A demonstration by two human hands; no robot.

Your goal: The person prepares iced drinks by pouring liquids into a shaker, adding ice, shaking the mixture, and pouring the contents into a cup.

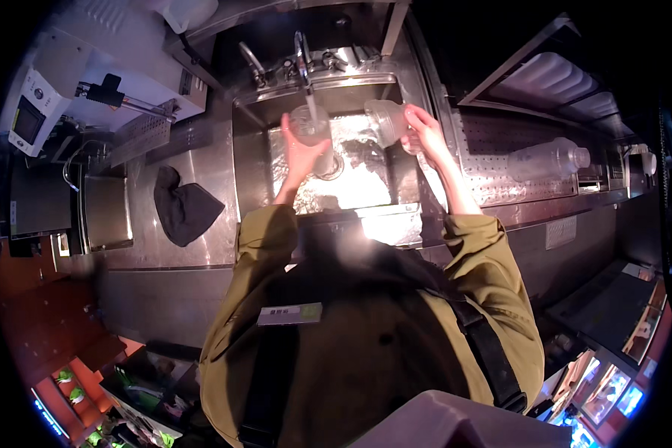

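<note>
My left hand (301,157) grips a clear plastic cup (309,120) by its side, over the stainless steel sink (250,173). A thin stream of water (312,106) runs into the cup from the chrome faucet (301,53). On the right side of the basin, my right hand (424,131) holds a translucent plastic vessel (385,122), tipped sideways with its wide end to the left. The two vessels are apart. Bright glare on the wet sink floor hides detail there, and a round drain (330,168) shows partly below the cup.
A crumpled dark cloth (187,210) lies on the steel counter to the left. Beyond it stands a white machine (50,106) with a small screen. At right, a translucent bottle-shaped shaker (543,159) lies on a perforated drainboard (484,134), below a shelf (515,67) with pale containers.
</note>
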